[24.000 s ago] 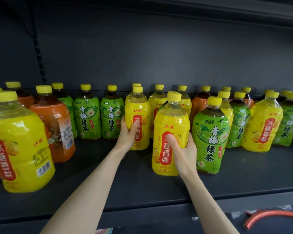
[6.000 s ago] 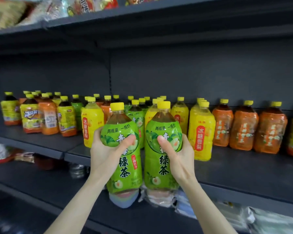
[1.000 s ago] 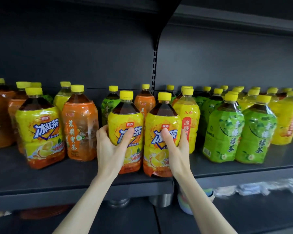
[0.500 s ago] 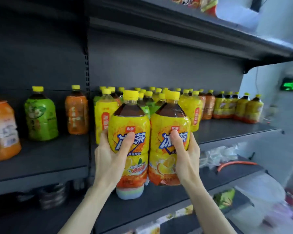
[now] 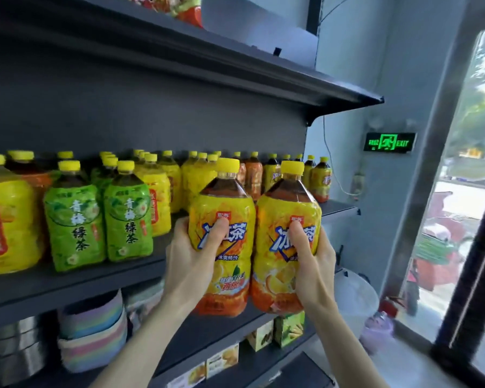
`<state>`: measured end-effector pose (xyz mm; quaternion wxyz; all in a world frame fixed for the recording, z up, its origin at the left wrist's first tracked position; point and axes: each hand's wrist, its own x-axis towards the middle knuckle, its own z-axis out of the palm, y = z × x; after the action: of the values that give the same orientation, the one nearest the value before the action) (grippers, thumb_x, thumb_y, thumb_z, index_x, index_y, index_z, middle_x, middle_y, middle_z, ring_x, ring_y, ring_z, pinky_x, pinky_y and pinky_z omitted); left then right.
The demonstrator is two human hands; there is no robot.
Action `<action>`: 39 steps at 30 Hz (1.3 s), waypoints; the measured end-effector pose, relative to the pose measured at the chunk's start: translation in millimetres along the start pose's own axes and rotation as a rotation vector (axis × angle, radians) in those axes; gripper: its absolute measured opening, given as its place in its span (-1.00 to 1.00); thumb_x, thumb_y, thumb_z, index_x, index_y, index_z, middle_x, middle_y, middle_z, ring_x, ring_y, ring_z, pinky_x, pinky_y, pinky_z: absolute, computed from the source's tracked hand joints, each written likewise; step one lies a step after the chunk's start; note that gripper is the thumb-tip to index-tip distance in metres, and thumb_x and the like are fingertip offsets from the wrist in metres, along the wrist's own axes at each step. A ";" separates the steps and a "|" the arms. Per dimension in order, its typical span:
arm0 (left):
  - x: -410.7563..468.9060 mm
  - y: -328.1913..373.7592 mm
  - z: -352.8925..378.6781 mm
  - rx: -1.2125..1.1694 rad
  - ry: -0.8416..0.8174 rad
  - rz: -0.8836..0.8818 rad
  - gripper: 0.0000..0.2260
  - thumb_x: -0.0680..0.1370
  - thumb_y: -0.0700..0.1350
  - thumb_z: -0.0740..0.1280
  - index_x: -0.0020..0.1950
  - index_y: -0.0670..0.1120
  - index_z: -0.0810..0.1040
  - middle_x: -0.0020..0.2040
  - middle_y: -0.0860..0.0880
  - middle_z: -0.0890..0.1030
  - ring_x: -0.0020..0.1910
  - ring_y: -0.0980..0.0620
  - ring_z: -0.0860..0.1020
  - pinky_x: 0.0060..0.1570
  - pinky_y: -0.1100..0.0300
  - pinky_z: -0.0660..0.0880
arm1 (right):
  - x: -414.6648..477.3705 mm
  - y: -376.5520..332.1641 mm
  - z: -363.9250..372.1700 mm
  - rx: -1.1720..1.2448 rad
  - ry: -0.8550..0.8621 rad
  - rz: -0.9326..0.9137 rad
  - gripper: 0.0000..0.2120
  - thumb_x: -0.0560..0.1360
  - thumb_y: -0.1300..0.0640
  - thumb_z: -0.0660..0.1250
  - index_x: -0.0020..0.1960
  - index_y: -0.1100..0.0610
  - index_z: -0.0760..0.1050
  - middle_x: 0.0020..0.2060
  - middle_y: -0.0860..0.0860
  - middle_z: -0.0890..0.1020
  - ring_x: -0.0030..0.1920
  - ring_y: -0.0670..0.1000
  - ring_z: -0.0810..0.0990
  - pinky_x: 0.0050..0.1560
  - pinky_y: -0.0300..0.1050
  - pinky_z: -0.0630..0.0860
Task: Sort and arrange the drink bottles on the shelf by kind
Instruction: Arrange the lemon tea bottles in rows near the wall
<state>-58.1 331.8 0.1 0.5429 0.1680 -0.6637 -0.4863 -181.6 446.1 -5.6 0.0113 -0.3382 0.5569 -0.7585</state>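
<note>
My left hand (image 5: pixel 192 264) grips one iced-tea bottle (image 5: pixel 230 278), yellow and orange label, dark tea, yellow cap. My right hand (image 5: pixel 312 261) grips a second bottle of the same kind (image 5: pixel 277 264). Both bottles are upright, side by side, held in the air in front of the dark shelf (image 5: pixel 101 278). On the shelf stand two green-label tea bottles (image 5: pixel 76 228), plain yellow-label bottles (image 5: pixel 6 233) at the left and behind, orange-label bottles (image 5: pixel 253 175), and more iced-tea bottles (image 5: pixel 321 179) at the far right end.
The shelf ends at the right near a grey wall with a green exit sign (image 5: pixel 389 142) and a glass door (image 5: pixel 465 219). An upper shelf (image 5: pixel 235 63) overhangs. Below sit striped bowls (image 5: pixel 93 340), metal pots (image 5: pixel 14 351) and small boxes (image 5: pixel 275 330).
Both hands have carried the two iced-tea bottles rightward along the shelf; one second ago they stood on the shelf among bottles further left. The right shelf end and door have come into view.
</note>
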 end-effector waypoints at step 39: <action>310.9 -277.5 497.3 0.203 0.163 -0.020 -0.43 0.35 0.29 0.29 0.29 0.11 0.31 0.18 0.03 0.57 0.16 0.07 0.54 0.14 0.17 0.45 | 545.2 297.5 -220.5 -0.017 -0.153 0.054 -0.61 0.29 -0.25 0.38 -0.05 0.01 0.56 -0.21 -0.07 0.71 -0.18 -0.07 0.69 -0.17 -0.18 0.59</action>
<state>-692.5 198.0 -25.3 0.5705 0.2678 -0.6614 -0.4067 -824.8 303.1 -19.7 0.0712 -0.3801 0.5697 -0.7252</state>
